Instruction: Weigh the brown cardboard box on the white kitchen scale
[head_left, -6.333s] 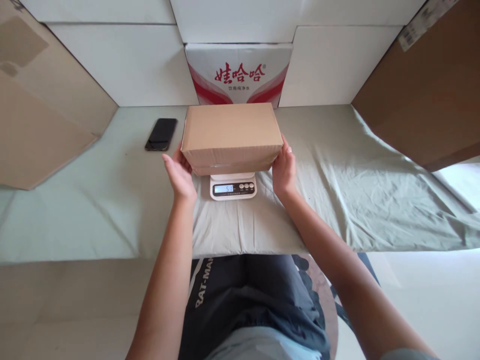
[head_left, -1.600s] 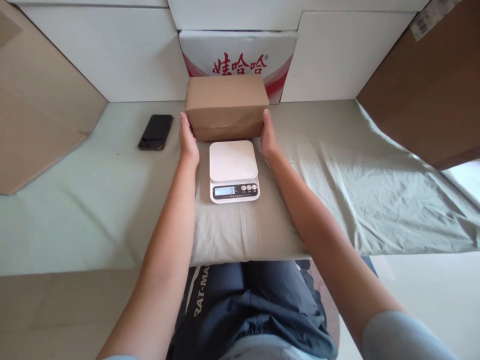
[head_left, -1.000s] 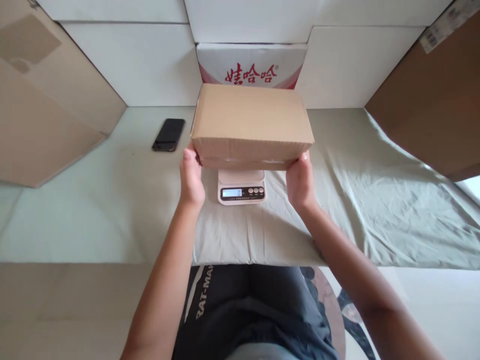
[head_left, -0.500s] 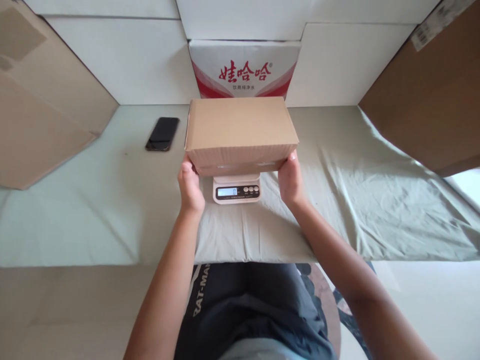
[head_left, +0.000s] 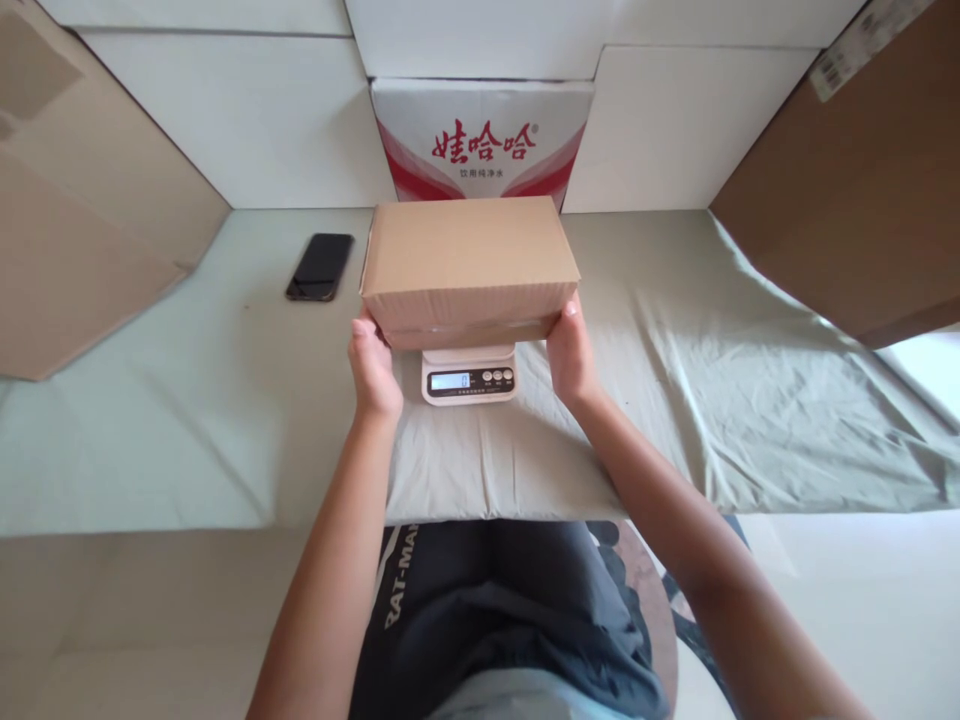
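Both of my hands grip a closed brown cardboard box [head_left: 472, 245] at its two near lower corners. My left hand [head_left: 373, 370] has its thumb up against the left corner, and the fingers go out of sight beneath. At the right corner my right hand [head_left: 571, 350] holds on in the same way. Under the box is a small white digital scale [head_left: 471, 398], its platform mostly hidden. The lit display shows 0, with round buttons beside it. Whether the box touches the platform I cannot tell.
A black phone [head_left: 321, 267] lies on the green cloth [head_left: 225, 400] to the left. Behind stands a white and red carton [head_left: 484, 150] against a white wall [head_left: 232, 120]. Large cardboard pieces flank the table, one on the left [head_left: 90, 220] and one on the right [head_left: 855, 180].
The box has shifted very slightly left relative to the scale, with both hands still on it. The whole view has also moved a little. The display still reads 0.
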